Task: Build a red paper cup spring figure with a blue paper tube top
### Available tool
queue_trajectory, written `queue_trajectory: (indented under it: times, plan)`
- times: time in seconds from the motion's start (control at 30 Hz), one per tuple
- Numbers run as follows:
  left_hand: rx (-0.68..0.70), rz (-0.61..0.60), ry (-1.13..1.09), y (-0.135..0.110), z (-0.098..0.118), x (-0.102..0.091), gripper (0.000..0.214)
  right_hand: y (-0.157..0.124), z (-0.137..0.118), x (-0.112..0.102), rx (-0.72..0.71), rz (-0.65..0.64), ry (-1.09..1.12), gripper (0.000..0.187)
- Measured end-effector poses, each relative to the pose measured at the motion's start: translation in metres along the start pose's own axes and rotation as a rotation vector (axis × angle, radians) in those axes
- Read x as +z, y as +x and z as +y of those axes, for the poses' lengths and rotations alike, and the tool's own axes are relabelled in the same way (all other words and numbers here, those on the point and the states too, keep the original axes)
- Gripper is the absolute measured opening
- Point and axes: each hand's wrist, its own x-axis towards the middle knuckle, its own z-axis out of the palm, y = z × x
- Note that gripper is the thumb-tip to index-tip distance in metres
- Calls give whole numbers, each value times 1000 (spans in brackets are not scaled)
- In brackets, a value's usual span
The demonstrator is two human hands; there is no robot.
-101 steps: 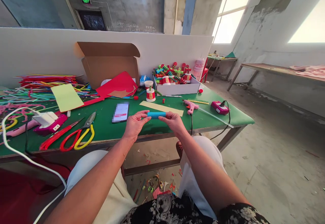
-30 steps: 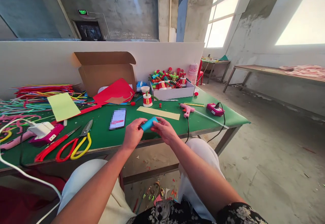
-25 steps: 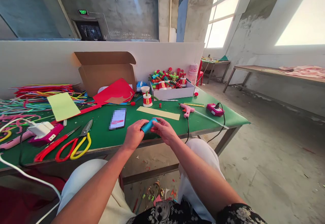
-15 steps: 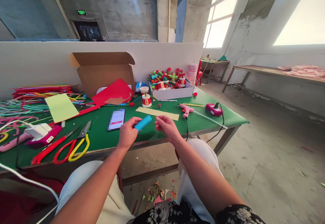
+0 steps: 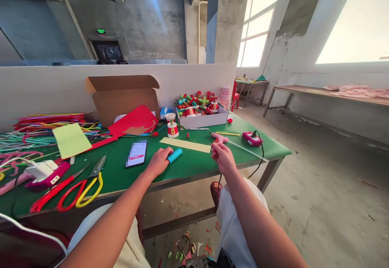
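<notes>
A blue rolled tube (image 5: 175,155) lies tilted near the table's front edge, its near end under the curled fingers of my left hand (image 5: 159,161). To the right, my right hand (image 5: 224,157) has its fingers drawn together just below the pink glue gun (image 5: 219,138). Its fingertips meet the right end of a pale yellow paper strip (image 5: 185,144); whether they grip it is hidden. Behind the strip stands a red-and-white paper cup figure (image 5: 173,129) with a coiled green piece on top.
On the left are scissors (image 5: 91,187), red pliers-like handles (image 5: 54,193), a phone (image 5: 136,154), yellow paper (image 5: 71,140) and a pile of pipe cleaners (image 5: 51,124). A white box (image 5: 203,120) of finished figures stands behind, beside an open cardboard box (image 5: 126,106). A magenta power socket (image 5: 252,138) sits right.
My right hand has moved right, away from the blue tube to the strip's right end. My left hand has lowered the tube toward the tabletop. The view has tilted up slightly.
</notes>
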Motion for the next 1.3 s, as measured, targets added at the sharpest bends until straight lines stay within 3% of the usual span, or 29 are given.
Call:
queue_trajectory:
  times: [0.07, 0.13, 0.3, 0.47, 0.57, 0.67, 0.8, 0.93, 1.03, 1.1, 1.2, 1.3]
  plan:
    - [18, -120, -53, 5, -16, -12, 41, -6, 7, 4, 6, -14, -33, 33]
    - [-4, -144, -145, 15, -33, -27, 52, -12, 14, 9, 37, -45, -56, 34]
    - [-162, 114, -181, 82, -56, -49, 60, -21, 31, 26, 110, -188, -95, 32]
    - [-218, 139, -215, 159, -57, -28, 70, -18, 41, 42, 182, -231, -75, 31]
    - [-230, 97, -234, 181, -60, -12, 62, -16, 44, 46, 231, -269, -67, 32]
    - [-210, 44, -244, 188, -63, -2, 45, -15, 41, 45, 248, -259, -62, 34]
    - [-193, 51, -222, 188, -61, -2, 40, -15, 32, 38, 237, -235, -53, 36]
    - [-123, 111, -256, 174, -35, -20, 48, -12, 21, 28, 175, -211, -57, 37]
    - [-23, 110, -363, 143, 0, -36, 52, -9, 8, 14, 39, -146, -93, 37]
    - [-27, 88, -408, 114, 26, -42, 49, -5, -4, 1, -55, -77, -126, 37]
    - [-90, 12, -449, 68, 58, -40, 45, 5, -23, -26, -127, 31, -189, 38]
    - [-107, -47, -454, 35, 75, -29, 37, 21, -36, -54, -201, 130, -284, 43]
